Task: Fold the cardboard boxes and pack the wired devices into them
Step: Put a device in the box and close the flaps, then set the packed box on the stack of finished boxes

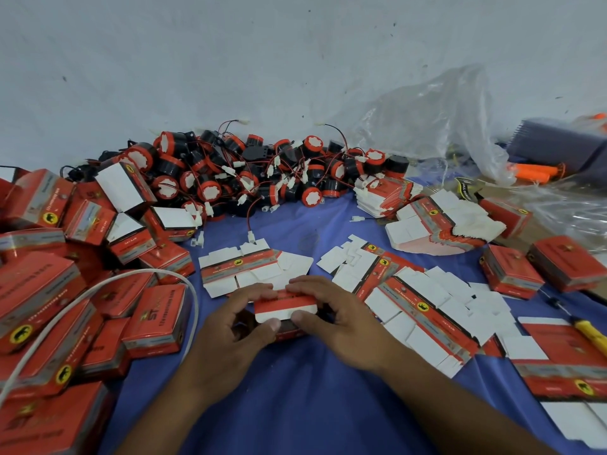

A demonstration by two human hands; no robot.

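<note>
Small red-and-white cardboard box (pixel 285 303) at centre; your left hand (pixel 230 326) and right hand (pixel 341 320) both pinch it, thumbs on its white flap (pixel 282 315). Risk: uneven thumb pressure creases the flap, mis-tucks it. Black-and-red round wired devices (pixel 262 172) piled at 12 o'clock: tangled leads may snag.

Small red cardboard box (pixel 285 305) between left hand (pixel 230 330) and right hand (pixel 341 323): white flap. Blue cloth (pixel 295 405) under hands. Flat cardboard box blanks (pixel 256 270) just beyond: white, red-grey band, yellow round badge, black animal. Round wired devices (pixel 210 189) farther beyond: black bodies, red rims, white faces, red-black wires. Folded cardboard boxes (pixel 39 290) left of hands: red, grey stripe.
</note>
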